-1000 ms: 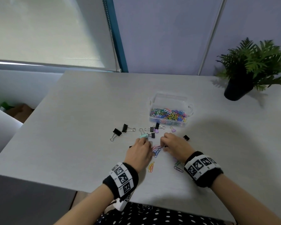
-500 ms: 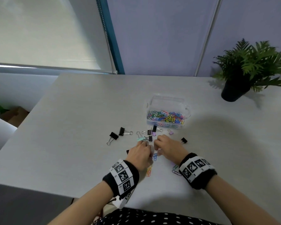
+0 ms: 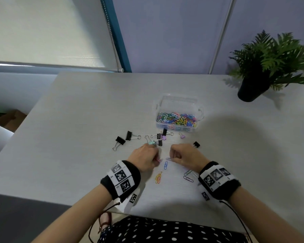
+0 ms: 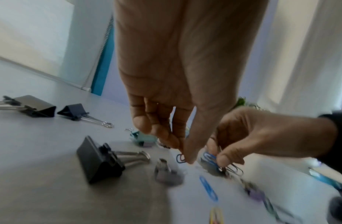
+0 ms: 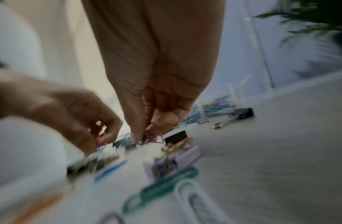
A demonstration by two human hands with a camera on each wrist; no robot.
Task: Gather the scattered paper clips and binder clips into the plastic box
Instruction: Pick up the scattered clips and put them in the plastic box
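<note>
Both hands sit low at centre frame in the head view, knuckles up, close together above the grey table [image 3: 77, 120]. The left hand [image 3: 144, 159] has its thumb and curled fingers pinched on a small bunch of paper clips [image 4: 180, 158] right at the tabletop; the left wrist view shows a dark blue loop under the thumb tip, and the head view a pink one. The right hand [image 3: 184, 156] likewise pinches several paper clips, blue and purple wire loops [image 5: 153, 138] hanging from its fingertips.

The clear plastic box [image 3: 178, 102] stands open above and slightly right of the hands, near the frame's centre, its floor covered with multicoloured paper clips.

Loose items lie between box and hands. Two black binder clips [image 3: 128, 137] rest left of centre, side by side. A cluster of small black, lilac and mint binder clips [image 3: 159, 139] lies just above the left hand. A lilac binder clip [image 3: 182, 136] sits just below the box, and a small black one [image 3: 196, 144] just beside the right hand's knuckles. Below the hands lie a blue paper clip [image 3: 165, 165], an orange-yellow pair [image 3: 158, 177], and green and purple paper clips [image 3: 189, 175] near the right wristband.

A potted fern [image 3: 270, 67] stands at upper right.
</note>
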